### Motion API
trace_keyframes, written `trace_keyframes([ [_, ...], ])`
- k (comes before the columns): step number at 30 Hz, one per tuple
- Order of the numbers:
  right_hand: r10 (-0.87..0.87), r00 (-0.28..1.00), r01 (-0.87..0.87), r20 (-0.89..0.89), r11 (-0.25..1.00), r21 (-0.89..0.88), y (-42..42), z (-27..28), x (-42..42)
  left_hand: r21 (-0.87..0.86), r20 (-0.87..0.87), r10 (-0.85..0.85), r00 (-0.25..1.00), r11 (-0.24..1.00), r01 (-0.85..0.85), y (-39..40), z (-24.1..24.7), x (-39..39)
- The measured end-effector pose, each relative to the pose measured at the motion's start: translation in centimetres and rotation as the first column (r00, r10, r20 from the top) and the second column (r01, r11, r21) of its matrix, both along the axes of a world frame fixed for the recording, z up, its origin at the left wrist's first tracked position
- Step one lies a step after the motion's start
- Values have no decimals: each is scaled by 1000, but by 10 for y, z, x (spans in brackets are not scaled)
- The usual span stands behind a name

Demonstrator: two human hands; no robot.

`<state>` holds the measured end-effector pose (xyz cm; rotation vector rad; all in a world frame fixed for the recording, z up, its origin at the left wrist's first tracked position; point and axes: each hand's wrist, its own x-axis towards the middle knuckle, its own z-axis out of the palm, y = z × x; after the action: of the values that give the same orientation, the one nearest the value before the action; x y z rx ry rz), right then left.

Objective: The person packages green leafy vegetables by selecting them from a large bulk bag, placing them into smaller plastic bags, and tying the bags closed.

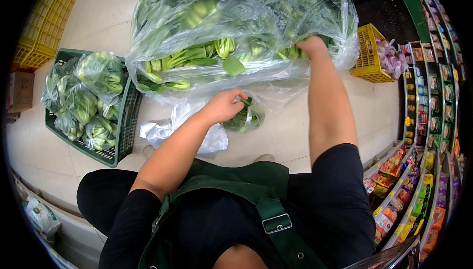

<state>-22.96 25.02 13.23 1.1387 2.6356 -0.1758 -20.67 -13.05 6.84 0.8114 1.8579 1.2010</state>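
A large clear plastic bag (236, 78) full of bok choy (188, 55) lies in front of me, its near side open. My right hand (313, 47) reaches into it at the right, fingertips hidden among the stalks. Closer to my body, my left hand (227, 106) has its fingers curled at the edge of a small clear plastic bag (255, 115) with green leaves inside. Beneath my left forearm, a stack of flat plastic bags (212, 141) rests on the floor. One loose leaf (232, 65) sticks out over the big bag's near edge.
On the left, a green crate (125, 136) holds several bagged bunches of bok choy (99, 73). Yellow crates (48, 21) and a cardboard box (20, 91) stand beyond it. To the right are a yellow basket (369, 54) with bagged purple produce and shelves of packaged food (391, 198).
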Motion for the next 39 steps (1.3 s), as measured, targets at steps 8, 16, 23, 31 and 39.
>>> trace_keyframes([
  [8, -229, 973, 199, -31, 899, -390, -12, 49, 5, -38, 308, 38, 951, 999, -28, 2, 0, -7],
  [16, -192, 979, 180, -69, 972, -149, -37, -10, -20, -16, 335, 32, 942, 999, -28, 4, 1, -2],
  [23, -179, 980, 156, -89, 963, -221, -58, 54, -10, -39, 286, 21, 958, 999, -10, 3, 7, -6],
  [31, -344, 907, 100, -243, 737, -669, -127, 128, 79, 54, 615, -45, 787, 998, 15, 6, 4, 0],
  [39, 117, 752, -335, -648, 915, -224, -147, 107, 112, -339, -226, -359, 906, 900, 272, -2, 10, -7],
])
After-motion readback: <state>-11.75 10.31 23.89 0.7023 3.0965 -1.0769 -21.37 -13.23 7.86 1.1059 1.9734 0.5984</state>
